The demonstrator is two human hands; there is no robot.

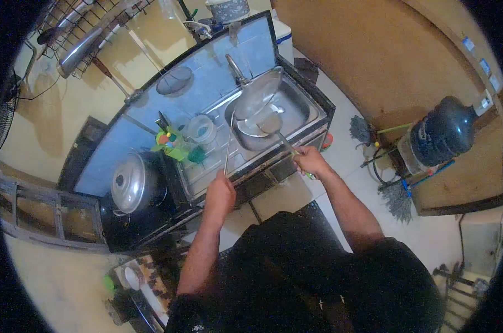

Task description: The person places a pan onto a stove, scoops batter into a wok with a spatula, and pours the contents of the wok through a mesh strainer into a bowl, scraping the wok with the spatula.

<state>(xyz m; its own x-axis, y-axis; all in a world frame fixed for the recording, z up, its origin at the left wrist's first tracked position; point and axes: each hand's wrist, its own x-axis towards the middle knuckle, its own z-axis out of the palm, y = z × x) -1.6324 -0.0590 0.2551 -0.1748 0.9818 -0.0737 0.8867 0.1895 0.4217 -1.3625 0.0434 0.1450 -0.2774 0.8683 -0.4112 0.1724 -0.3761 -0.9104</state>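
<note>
My left hand (221,193) is closed around the long thin handle of a mesh strainer (264,89). Its wide round head is tilted over the sink (302,102). In my right hand (311,162) is the handle of a spatula (270,123), its flat head low in the basin beside the strainer. Beneath both heads, a shiny curved rim shows, but I cannot tell what it belongs to. The faucet (236,69) rises behind the strainer.
Left of the basin are clear plastic containers (200,129) and a green utensil holder (176,149). A large lidded pot (132,183) stands further left. Another strainer (175,81) hangs on the wall. On the right are a water jug (443,133) and mops (397,201).
</note>
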